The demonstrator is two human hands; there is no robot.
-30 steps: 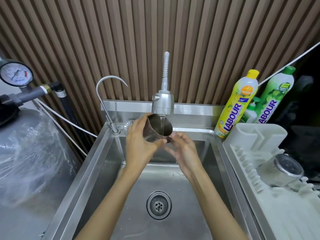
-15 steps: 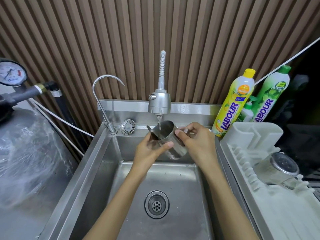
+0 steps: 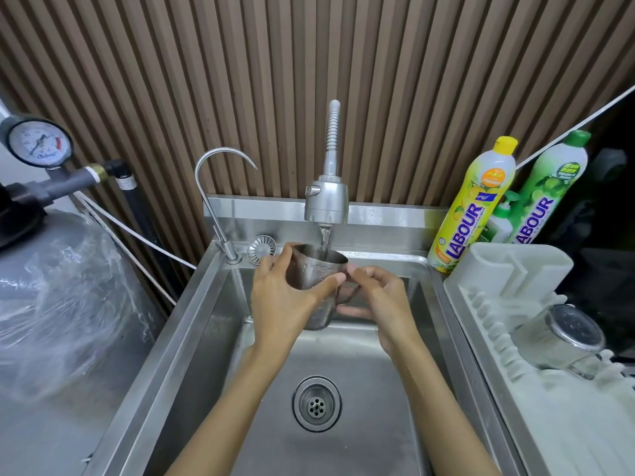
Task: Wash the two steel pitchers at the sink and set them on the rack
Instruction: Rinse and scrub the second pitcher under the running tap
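The steel pitcher [image 3: 318, 285] is held mouth up over the sink [image 3: 378, 389], under running water from the faucet [image 3: 326, 204]. The left grip [image 3: 278, 297] wraps its body and the right grip [image 3: 381, 300] curls round its handle. A second pitcher [image 3: 560, 338] lies on the rack [image 3: 515, 269].

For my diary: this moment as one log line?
left hand grips pitcher | right hand holds handle | tap running | other pitcher on rack

Pitcher [image 3: 318, 269] brushed steel; sink [image 3: 192, 324] same; rack [image 3: 515, 269] matt plastic.
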